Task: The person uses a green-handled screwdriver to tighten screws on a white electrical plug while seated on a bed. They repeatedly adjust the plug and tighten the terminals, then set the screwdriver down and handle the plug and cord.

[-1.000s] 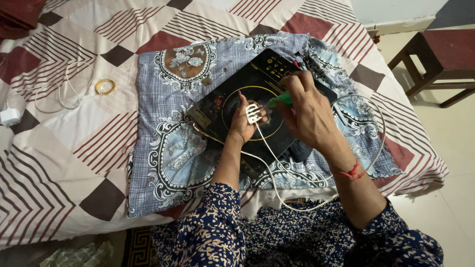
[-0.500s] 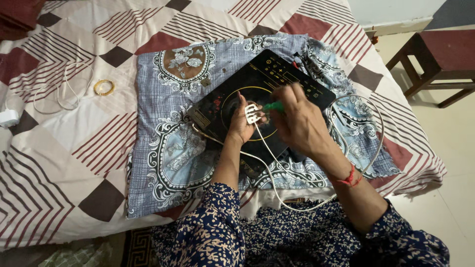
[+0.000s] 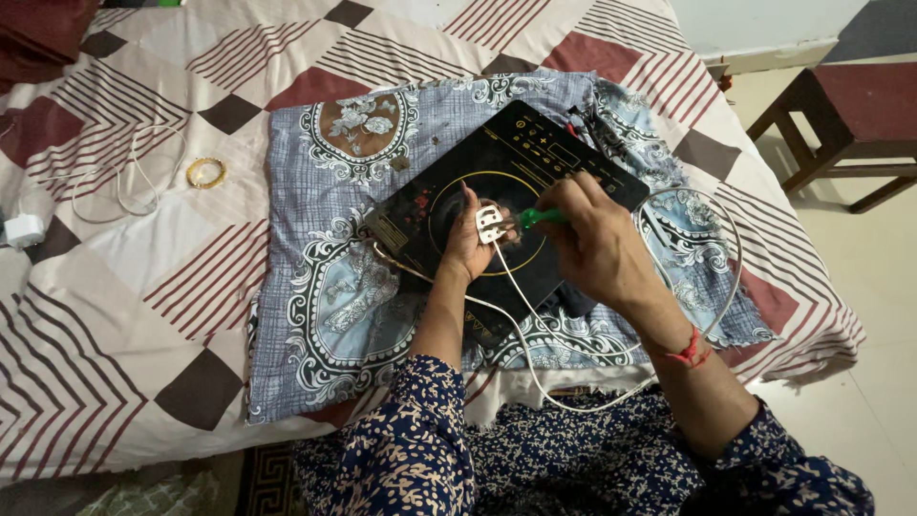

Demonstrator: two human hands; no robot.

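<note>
A black induction cooktop (image 3: 506,205) lies skewed on a blue patterned cloth (image 3: 325,277), its far right corner close to the cloth's rumpled far edge and its near edge well inside the cloth, leaving open fabric to the left and near side. The cloth covers the right part of a bed sheet (image 3: 124,315) of maroon, white and brown diamonds, which drops off at the near and right edges of the bed (a tiled floor (image 3: 884,315) and a dark wooden stool (image 3: 850,124) stand beyond on the right). On the bare sheet to the left, well apart from the work, lie a gold bangle (image 3: 205,172), a looped white cable (image 3: 119,182) and a white charger (image 3: 24,229). Over the cooktop's ringed centre, the left hand (image 3: 465,247) is clenched around a white plug (image 3: 490,224), pins upward, its white cord (image 3: 573,382) trailing toward the near side and looping right. The right hand (image 3: 597,248), wrist tied with red thread, grasps a green-handled screwdriver (image 3: 541,217) pointed left at the plug. Both forearms reach in from floral sleeves.
</note>
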